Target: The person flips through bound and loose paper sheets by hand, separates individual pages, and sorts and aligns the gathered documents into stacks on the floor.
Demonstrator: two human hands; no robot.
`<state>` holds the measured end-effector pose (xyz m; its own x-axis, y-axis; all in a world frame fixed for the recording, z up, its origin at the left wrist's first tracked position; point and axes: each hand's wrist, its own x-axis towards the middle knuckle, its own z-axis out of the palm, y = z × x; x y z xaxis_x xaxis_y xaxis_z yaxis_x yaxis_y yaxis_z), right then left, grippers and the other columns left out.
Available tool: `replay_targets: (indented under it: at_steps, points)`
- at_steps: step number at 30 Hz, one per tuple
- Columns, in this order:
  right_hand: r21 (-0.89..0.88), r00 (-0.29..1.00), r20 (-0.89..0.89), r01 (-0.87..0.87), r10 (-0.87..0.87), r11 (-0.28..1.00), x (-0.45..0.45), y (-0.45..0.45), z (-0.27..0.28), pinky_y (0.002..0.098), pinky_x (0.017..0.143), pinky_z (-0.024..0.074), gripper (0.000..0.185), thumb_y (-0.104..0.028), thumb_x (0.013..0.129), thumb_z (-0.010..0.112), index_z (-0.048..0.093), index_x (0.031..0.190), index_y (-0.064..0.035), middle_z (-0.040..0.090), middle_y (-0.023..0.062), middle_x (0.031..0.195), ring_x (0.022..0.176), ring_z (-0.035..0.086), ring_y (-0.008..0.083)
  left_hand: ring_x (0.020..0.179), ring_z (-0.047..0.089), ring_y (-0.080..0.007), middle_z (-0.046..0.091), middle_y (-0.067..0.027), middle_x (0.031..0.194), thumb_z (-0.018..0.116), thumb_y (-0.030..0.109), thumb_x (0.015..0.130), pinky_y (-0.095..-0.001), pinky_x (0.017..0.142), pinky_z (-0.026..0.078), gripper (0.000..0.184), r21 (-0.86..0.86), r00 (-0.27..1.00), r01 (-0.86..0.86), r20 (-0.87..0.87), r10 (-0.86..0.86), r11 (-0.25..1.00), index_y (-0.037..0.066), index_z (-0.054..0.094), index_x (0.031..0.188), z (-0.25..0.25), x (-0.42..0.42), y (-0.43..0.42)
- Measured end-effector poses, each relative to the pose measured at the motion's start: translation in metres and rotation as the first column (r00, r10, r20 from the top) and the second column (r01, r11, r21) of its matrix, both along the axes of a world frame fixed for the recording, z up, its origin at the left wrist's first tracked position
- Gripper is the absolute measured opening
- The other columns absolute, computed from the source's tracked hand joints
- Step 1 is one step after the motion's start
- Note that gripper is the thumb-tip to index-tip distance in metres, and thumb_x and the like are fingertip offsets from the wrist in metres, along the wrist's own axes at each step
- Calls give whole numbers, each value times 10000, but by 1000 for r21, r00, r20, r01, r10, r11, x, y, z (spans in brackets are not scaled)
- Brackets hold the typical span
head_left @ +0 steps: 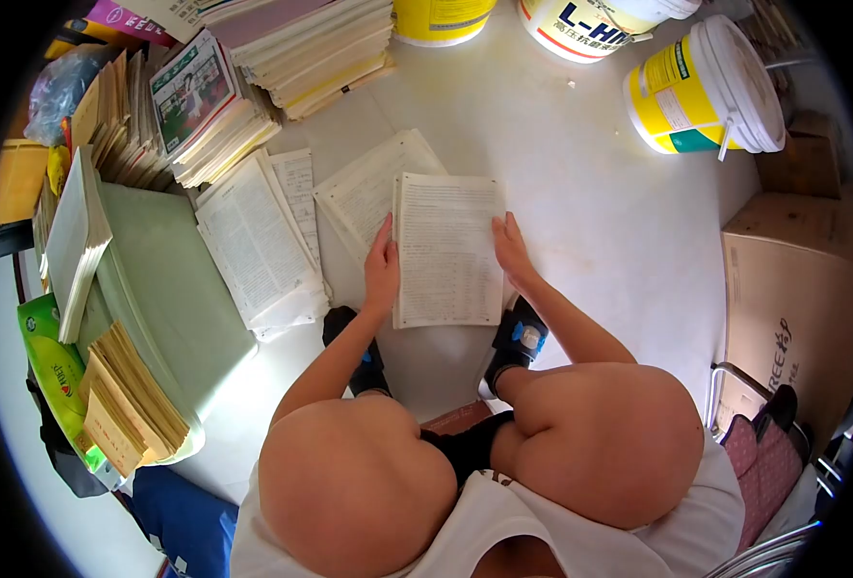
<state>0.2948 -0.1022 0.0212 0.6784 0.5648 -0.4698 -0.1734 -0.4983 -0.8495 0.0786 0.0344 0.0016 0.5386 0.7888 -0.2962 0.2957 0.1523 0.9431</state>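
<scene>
A stack of printed paper sheets (450, 246) is between my two hands, in front of my feet. My left hand (381, 268) presses along its left edge, thumb and fingers close together. On the opposite edge, near the upper right corner, my right hand (511, 249) holds the stack with fingers upright. Partly behind the stack lie loose written sheets (364, 188) on the floor. Further left is another pile of printed sheets (256, 241), with a handwritten page (296, 188) sticking out from under it.
Tall stacks of magazines and paper (311, 53) stand at the upper left, beside a pale green plastic box (171, 260). A yellow-and-white bucket (682, 91) and other buckets (580, 29) are at the back. A cardboard box (792, 308) stands right. Black sandals (515, 337) are on my feet.
</scene>
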Motion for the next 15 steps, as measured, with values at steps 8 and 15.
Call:
replay_targets:
  at_steps: [8, 15]
  points:
    - [-198, 963, 202, -137, 177, 971, 5, 9, -18, 578, 910, 475, 417, -406, 1098, 422, 422, 1172, 4, 665, 357, 1087, 1061, 622, 552, 1172, 585, -352, 594, -251, 1272, 425, 43, 1046, -388, 1073, 425, 576, 195, 992, 65, -122, -42, 979, 59, 317, 1612, 11, 6, -4]
    - [-371, 907, 250, -233, 338, 899, 3, 17, -5, 601, 849, 494, 425, -422, 1092, 416, 390, 1197, -11, 677, 362, 1002, 973, 647, 547, 1222, 520, -431, 475, -313, 1367, 479, 179, 1063, -474, 1091, 397, 686, 339, 943, 196, -322, -82, 920, -95, 147, 1597, 17, 18, -8]
